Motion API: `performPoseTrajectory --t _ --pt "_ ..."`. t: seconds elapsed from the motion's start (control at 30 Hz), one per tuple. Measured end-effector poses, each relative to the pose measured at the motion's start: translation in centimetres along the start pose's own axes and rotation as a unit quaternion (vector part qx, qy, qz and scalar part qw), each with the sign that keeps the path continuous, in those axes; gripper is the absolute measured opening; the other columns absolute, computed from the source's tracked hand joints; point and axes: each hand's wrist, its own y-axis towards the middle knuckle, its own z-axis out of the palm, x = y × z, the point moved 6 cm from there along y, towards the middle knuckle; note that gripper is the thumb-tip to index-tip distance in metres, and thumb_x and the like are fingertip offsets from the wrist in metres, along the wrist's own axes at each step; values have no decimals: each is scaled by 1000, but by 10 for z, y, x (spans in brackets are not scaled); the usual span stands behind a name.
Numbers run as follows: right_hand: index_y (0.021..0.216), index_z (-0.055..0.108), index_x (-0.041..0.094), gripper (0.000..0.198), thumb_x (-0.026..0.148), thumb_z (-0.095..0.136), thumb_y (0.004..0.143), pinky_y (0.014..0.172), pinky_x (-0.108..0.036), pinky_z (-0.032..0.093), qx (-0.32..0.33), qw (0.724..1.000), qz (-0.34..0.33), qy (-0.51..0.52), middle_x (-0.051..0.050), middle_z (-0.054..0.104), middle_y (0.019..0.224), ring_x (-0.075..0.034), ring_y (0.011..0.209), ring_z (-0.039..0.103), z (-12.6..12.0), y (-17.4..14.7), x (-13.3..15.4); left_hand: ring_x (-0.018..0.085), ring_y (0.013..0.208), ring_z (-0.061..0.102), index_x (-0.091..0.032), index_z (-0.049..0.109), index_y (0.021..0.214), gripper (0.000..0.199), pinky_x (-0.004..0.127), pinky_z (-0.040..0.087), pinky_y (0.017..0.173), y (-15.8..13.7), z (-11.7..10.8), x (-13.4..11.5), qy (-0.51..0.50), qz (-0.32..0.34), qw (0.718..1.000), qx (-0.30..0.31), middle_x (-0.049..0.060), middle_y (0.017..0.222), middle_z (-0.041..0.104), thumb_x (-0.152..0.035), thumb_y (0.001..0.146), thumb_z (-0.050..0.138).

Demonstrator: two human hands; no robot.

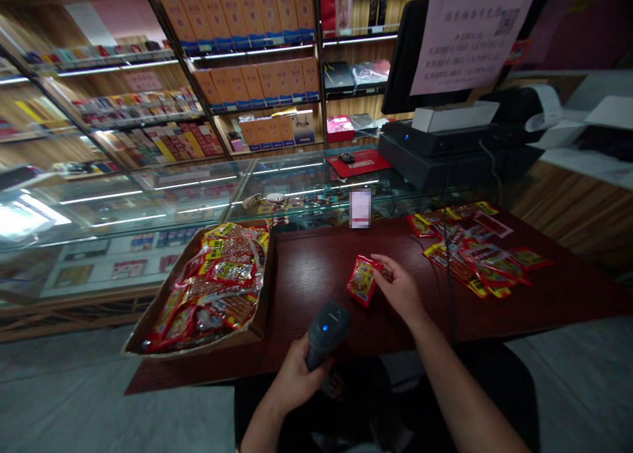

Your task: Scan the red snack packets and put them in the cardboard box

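Note:
My left hand is wrapped round the handle of a dark barcode scanner with a small blue light on top, held at the table's near edge. In my right hand a small red and yellow snack packet is pinched by its right side, just beyond the scanner's head. To the left, an open cardboard box is heaped with shiny red and yellow snack packets. More loose snack packets lie spread on the table to the right of my right hand.
The dark red wooden table meets a glass display counter. A monitor with a paper sign stands on a black base at the back right. A mouse rests on a red mat. A thin cable hangs across the right-hand packets.

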Motion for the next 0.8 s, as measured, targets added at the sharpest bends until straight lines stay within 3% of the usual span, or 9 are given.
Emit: performPoseTrajectory --t 0.23,0.63,0.8 --pt "125 71 28 38 44 68 90 91 -42 64 15 999 -22 -20 -8 80 122 -26 104 77 15 4 1 15 56 54 -18 74 90 18 23 47 51 -2 0 -8 3 -4 1000 3 -3 59 57 -30 77 81" --pt "126 71 25 45 51 70 89 88 -38 63 9 998 -54 -11 -10 80 119 -23 99 77 16 15 10 14 57 56 -14 74 99 24 24 52 58 -3 2 -6 -9 5 1000 17 -3 62 58 -28 80 81" --pt "124 73 25 42 51 70 90 88 -37 63 4 996 -65 -53 -9 81 118 -22 95 77 13 14 21 16 62 61 -13 75 105 28 25 55 63 -3 1 -4 -5 18 1000 15 -1 68 64 -26 80 80"
